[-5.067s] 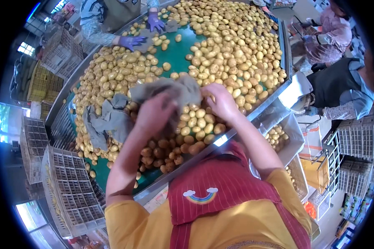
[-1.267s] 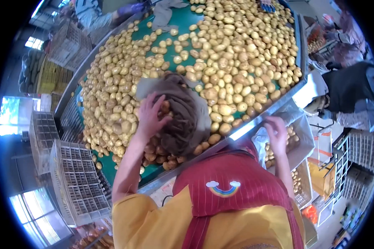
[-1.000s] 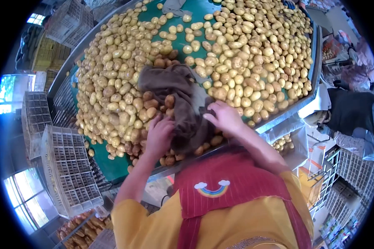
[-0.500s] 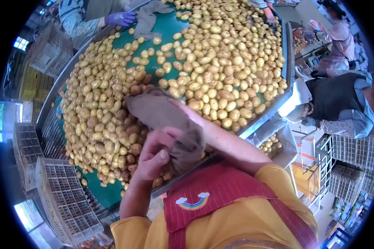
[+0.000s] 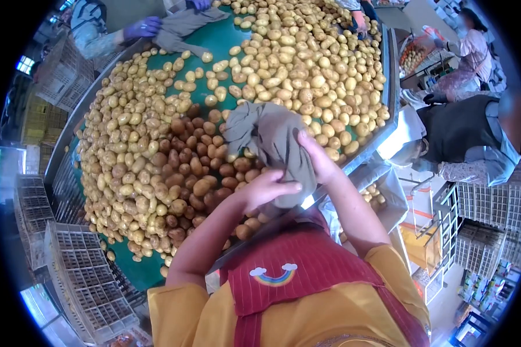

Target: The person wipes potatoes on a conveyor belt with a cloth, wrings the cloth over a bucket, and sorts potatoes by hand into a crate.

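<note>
A grey-brown cloth (image 5: pixel 275 136) hangs bunched between my two hands, above the near edge of the potato heap. My left hand (image 5: pixel 266 189) is closed on its lower end, the thumb pointing right across the fabric. Higher up on the right side, my right hand (image 5: pixel 315 151) grips the cloth with the thumb on top; some fingers are hidden behind it. Below and to the left lie many potatoes (image 5: pixel 194 156), the nearest ones in brownish shade.
The potatoes cover a green sorting table (image 5: pixel 136 272) with a metal rim (image 5: pixel 367 151). Across it, a co-worker's purple-gloved hand (image 5: pixel 143 27) holds a grey cloth (image 5: pixel 182 29). Another gloved hand (image 5: pixel 360 24) reaches in at the top right. Stacked crates (image 5: pixel 92 277) stand at the left.
The cloth has come off my right forearm and is now bunched between both hands, farther right. Across the table, the co-worker has pulled the other grey cloth closer.
</note>
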